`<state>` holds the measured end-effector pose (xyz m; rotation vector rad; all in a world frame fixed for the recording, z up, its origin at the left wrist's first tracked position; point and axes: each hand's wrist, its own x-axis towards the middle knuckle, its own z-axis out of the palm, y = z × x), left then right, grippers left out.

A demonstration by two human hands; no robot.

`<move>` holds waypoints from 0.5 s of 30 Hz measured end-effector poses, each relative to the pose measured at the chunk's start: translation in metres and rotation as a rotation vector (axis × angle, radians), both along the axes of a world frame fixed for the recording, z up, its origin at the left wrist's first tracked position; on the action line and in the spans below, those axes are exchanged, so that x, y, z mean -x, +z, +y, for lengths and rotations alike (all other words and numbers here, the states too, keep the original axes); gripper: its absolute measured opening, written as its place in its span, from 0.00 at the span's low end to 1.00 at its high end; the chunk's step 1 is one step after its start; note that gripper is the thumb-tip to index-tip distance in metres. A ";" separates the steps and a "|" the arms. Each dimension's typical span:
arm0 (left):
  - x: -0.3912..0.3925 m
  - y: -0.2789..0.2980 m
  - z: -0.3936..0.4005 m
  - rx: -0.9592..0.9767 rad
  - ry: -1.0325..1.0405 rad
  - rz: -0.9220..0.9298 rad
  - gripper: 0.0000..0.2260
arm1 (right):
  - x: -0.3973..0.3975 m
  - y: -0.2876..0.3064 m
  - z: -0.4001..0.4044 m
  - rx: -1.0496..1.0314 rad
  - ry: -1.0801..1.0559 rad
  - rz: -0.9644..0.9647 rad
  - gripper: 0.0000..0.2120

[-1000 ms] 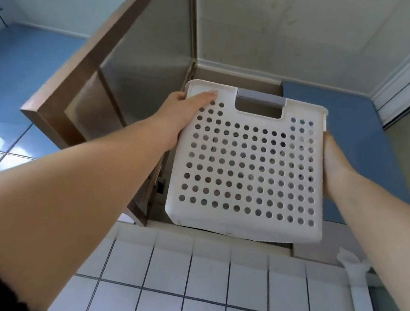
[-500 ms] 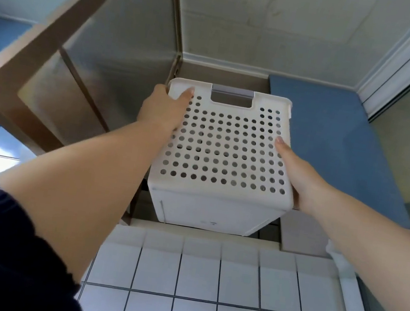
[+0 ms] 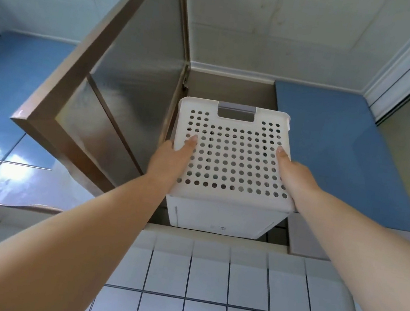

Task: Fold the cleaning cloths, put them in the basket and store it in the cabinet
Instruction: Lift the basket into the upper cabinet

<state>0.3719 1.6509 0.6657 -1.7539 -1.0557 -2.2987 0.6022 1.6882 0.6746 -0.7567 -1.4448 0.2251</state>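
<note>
Basket (image 3: 232, 159) raised at open cabinet (image 3: 232, 90); left hand (image 3: 171, 161) and right hand (image 3: 293, 176) grip its sides. White wall tiles (image 3: 206, 280) below, ceiling (image 3: 284, 26) above.

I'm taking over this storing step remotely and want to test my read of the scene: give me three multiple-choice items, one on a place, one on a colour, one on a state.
1. Where is the white basket?
A. On the tiled wall's ledge
B. Held up at the open overhead cabinet
C. On the floor

2. What colour is the basket's handle?
A. Grey
B. Red
C. Green

3. How does the cabinet door stand?
A. Closed
B. Removed
C. Swung open to the left

Answers:
1 B, the left hand and right hand grip its sides in front of the cabinet opening.
2 A, a grey strip tops the cut-out at the rim.
3 C, the framed door angles outward left of the basket.
</note>
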 end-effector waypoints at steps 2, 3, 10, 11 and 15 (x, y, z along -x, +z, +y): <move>-0.002 -0.001 0.000 -0.014 -0.016 0.001 0.22 | -0.001 -0.001 -0.001 -0.007 -0.023 0.001 0.36; -0.002 0.000 0.000 -0.019 -0.017 0.005 0.21 | -0.001 -0.001 -0.001 -0.016 -0.031 0.003 0.35; -0.005 0.010 -0.003 -0.060 -0.005 0.007 0.17 | 0.002 -0.007 0.001 -0.129 0.079 0.035 0.13; -0.004 0.011 -0.004 -0.077 -0.001 0.015 0.17 | 0.003 -0.006 0.003 -0.150 0.075 0.038 0.13; -0.004 0.017 -0.003 -0.113 -0.013 0.036 0.14 | 0.002 -0.001 0.009 -0.197 0.049 0.060 0.15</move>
